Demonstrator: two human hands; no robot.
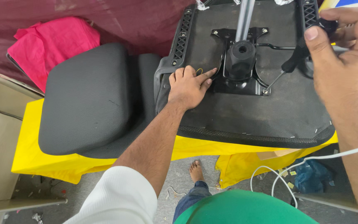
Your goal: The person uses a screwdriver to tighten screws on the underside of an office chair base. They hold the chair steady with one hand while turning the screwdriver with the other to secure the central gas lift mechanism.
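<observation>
Upturned seat [245,108] lies underside-up on the yellow-covered bench [42,161], reaching its near edge, so the black metal plate [239,79] bolted at its middle faces the worker. A round socket [241,52] stands up from the plate, and a grey pole [245,18] runs off beyond it toward the far edge. Left hand [189,85] rests flat on the seat fabric just left of the plate, forefinger stretched out to touch the plate's edge, other fingers curled under; it grips nothing, and seems to steady or locate the plate. A small yellowish ring shows beside that fingertip; what it is, cannot tell. Right hand [344,70] is raised near the seat's far right corner, fingers closed around a small black knob [328,27], thumb pressed over it; a black lever [297,56] slants down from there toward the plate, probably held up for turning or fitting. A second cushion [85,99], pad-side up, lies touching the seat's left side, toward the bench's left edge. A pink cloth [50,43] lies behind it at the far left. A white cable [303,164] hangs below the near edge, over the floor.
</observation>
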